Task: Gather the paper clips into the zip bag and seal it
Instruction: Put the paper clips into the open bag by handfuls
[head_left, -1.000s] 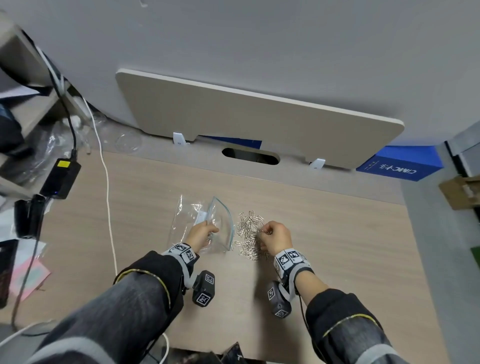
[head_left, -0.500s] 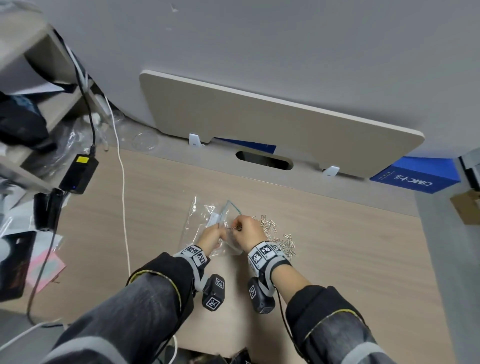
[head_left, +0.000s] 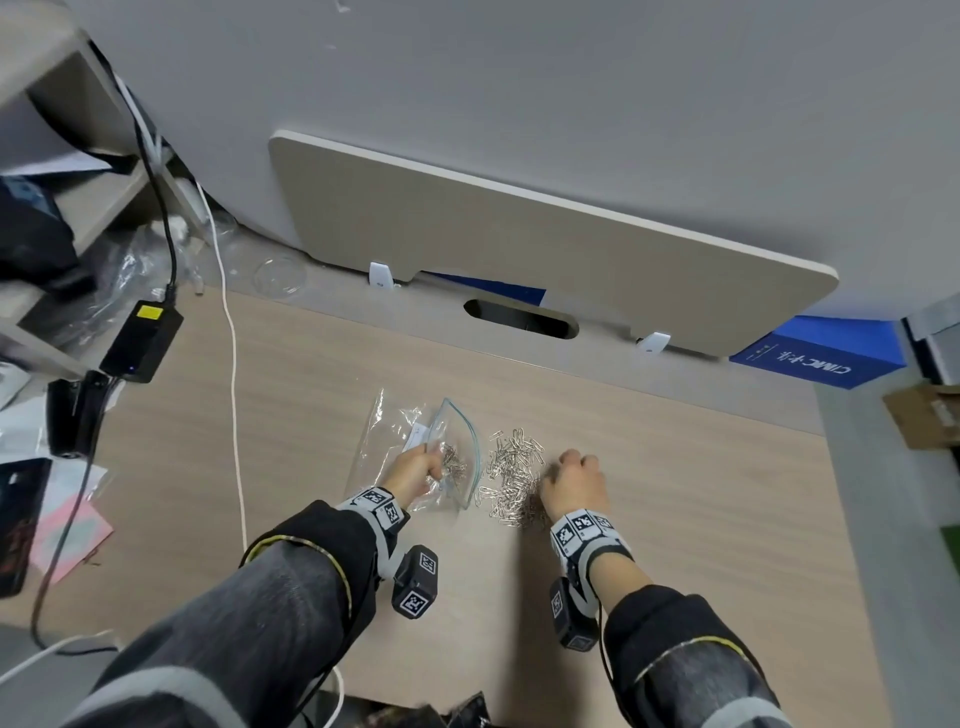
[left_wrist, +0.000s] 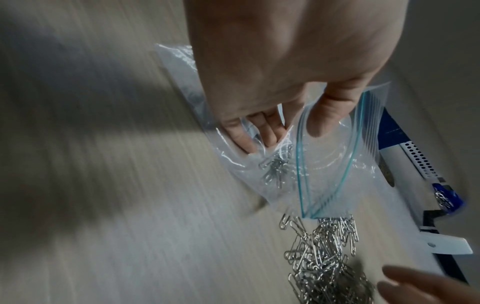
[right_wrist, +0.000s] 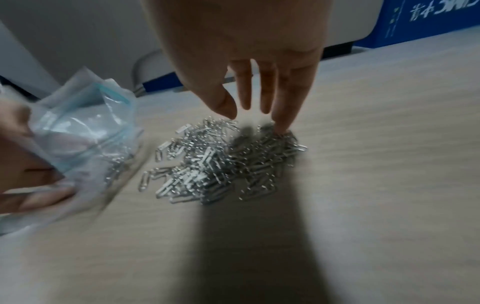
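Observation:
A clear zip bag (head_left: 415, 457) with a blue-green zip strip lies on the wooden desk, its mouth held open toward the right. My left hand (head_left: 413, 475) grips the bag (left_wrist: 335, 156) at its mouth, thumb inside and fingers outside. A small bunch of silver clips (left_wrist: 275, 170) lies inside the bag. A pile of silver paper clips (head_left: 511, 475) lies on the desk just right of the mouth. My right hand (head_left: 574, 483) hovers over the pile's right edge, fingers straight and pointing down, the fingertips (right_wrist: 283, 121) touching the paper clips (right_wrist: 223, 162). It holds nothing.
A white cable (head_left: 234, 374) runs down the desk left of the bag. A black power adapter (head_left: 141, 340) and clutter sit at the far left. A beige panel (head_left: 545, 254) leans on the wall behind; a blue box (head_left: 815, 358) stands at the back right.
My right hand carried clips from the pile to the bag's mouth, let them go inside, and has moved back right over the pile. My left hand kept its hold on the bag.

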